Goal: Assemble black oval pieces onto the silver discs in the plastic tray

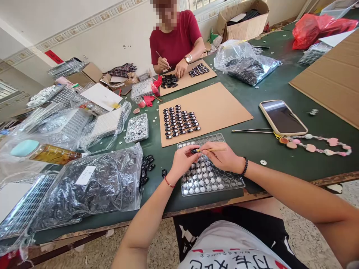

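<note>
My left hand pinches a small black oval piece above a clear tray of round silver gems. My right hand grips a thin wooden stick whose tip touches that black piece. Both hands hover over the tray near the table's front edge. Just beyond lies a brown cardboard sheet bearing rows of finished black pieces. A few loose black pieces lie left of the tray.
A person in a red shirt works at the far side on another cardboard sheet. Plastic bags of parts fill the left. A phone with bead strap, tweezers and a large cardboard lie right.
</note>
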A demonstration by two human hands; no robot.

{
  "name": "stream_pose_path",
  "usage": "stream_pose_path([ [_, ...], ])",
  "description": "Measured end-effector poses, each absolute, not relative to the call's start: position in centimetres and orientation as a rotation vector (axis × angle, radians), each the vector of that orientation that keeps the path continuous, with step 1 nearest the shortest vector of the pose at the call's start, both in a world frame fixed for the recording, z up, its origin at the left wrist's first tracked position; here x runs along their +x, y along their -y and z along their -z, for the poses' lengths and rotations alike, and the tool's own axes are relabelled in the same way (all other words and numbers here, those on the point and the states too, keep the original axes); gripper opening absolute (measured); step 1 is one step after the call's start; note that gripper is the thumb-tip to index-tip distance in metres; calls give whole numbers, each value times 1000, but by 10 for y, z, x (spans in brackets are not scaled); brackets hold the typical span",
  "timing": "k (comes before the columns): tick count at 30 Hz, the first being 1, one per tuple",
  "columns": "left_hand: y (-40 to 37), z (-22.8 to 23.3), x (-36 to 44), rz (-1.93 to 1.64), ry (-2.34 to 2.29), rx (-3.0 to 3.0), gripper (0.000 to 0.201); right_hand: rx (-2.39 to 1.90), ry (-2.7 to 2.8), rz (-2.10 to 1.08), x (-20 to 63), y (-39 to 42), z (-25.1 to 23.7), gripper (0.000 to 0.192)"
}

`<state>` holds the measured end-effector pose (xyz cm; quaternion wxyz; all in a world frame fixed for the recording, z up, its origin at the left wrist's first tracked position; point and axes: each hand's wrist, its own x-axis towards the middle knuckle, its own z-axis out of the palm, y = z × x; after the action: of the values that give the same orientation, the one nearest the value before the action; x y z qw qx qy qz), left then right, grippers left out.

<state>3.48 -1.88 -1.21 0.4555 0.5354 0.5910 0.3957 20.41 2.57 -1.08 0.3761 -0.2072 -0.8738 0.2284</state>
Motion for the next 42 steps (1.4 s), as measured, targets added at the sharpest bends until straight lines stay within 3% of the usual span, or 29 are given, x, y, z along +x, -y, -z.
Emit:
stream_pose_path([
  [8, 17, 15, 40, -1082, -1442, 1199, 32, -622, 2166, -705, 196, -26, 13, 21],
  [13, 16, 12, 40, -1112, -1347, 1126, 28, -764, 1651, -1564, 195, -40, 8, 31],
  [15, 17, 10, 40, -1126, -1353, 1134, 25, -736, 1502, -1716, 196, -42, 9, 34],
  [20, 20, 6, 40, -1088, -1362, 1225, 25, -852, 1805, -1443, 195, -37, 7, 20],
  [23, 21, 4, 40, -1033, -1411, 1332, 29, -881, 1855, -1477, 195, -35, 3, 14],
  [28, 23, 5, 42, -1017, -1416, 1499, 35, -962, 1842, -1392, 193, -36, 2, 13],
  [32, 26, 7, 44, -1068, -1384, 1502, 27, -963, 1865, -1322, 189, -34, 5, 16],
  [42, 24, 1, 37, -1174, -1134, 1095, 38, -893, 1532, -1787, 200, -44, -3, 34],
])
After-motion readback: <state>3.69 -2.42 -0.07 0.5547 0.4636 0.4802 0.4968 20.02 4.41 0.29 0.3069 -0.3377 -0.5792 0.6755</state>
